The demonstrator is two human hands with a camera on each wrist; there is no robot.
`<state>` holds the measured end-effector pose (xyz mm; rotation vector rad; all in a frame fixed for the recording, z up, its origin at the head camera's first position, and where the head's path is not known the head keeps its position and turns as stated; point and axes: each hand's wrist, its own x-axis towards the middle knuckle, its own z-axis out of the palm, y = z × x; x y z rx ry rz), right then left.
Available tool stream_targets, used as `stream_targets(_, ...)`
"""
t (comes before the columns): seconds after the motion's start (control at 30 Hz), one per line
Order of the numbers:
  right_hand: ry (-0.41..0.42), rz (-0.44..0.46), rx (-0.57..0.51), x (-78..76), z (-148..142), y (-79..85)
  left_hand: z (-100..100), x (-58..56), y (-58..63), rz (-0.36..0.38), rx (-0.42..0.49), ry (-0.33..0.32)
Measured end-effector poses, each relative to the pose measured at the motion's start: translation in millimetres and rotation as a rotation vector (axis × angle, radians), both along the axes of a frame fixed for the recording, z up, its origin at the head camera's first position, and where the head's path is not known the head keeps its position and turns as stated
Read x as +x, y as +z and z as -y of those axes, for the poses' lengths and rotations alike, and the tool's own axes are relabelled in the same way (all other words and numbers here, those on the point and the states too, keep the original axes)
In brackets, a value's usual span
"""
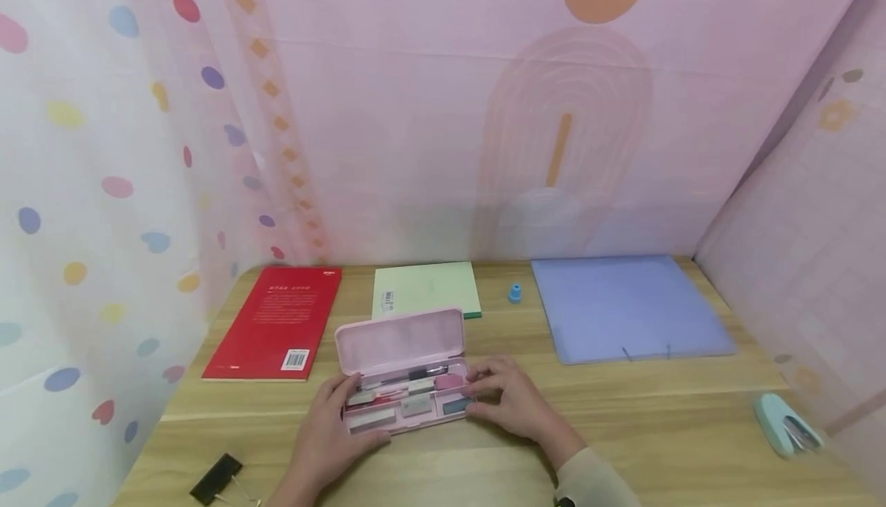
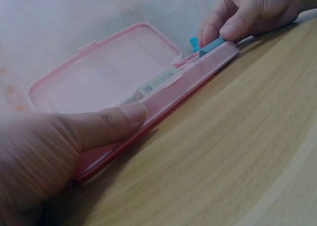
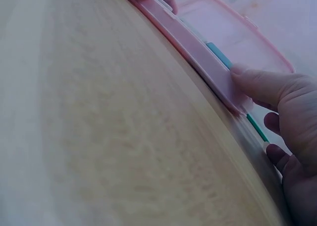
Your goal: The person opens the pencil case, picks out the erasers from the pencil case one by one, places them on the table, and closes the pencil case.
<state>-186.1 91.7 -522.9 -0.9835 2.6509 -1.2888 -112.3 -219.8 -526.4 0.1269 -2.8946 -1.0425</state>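
A pink pencil case (image 1: 400,344) lies with its lid raised on the wooden table, between both hands. Its compartments hold a pen (image 1: 429,372), a white eraser (image 2: 159,81) marked 4B, a pink piece (image 1: 448,381) and a blue block (image 1: 457,406) in the front right corner. My left hand (image 1: 327,431) grips the case's left end, thumb along the front wall and fingers at the back. At the opposite end, my right hand (image 1: 514,401) holds the case, its thumb (image 3: 247,77) at the blue block and front rim, its fingers bent beside the end wall.
Behind the case lies a pale green notebook (image 1: 425,288), with a red book (image 1: 277,326) to its left. A small blue object (image 1: 515,293) stands near a periwinkle folder (image 1: 630,307). A black binder clip (image 1: 217,478) is front left; a mint stapler-like tool (image 1: 775,422) sits far right.
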Motion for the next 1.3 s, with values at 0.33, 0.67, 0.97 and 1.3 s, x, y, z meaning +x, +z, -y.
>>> stream_targets(0.33, -0.045, 0.031, -0.017, 2.7, 3, 2.0, -2, -1.1, 4.4, 0.018, -0.007, 0.005)
stream_targets(0.67, -0.113, -0.013, -0.105, 6.4, 11, 5.6, 0, -0.9, 2.7, 0.015, 0.0, 0.011)
stream_targets(0.97, -0.272, 0.09, -0.27, -15.5, -19, 23.6, 0, -1.5, 1.6, -0.002, 0.038, 0.003)
stream_targets(1.3, -0.246, -0.031, 0.054, -44.4, -23, 15.0, 4, 0.3, 5.2, 0.024, 0.049, 0.031)
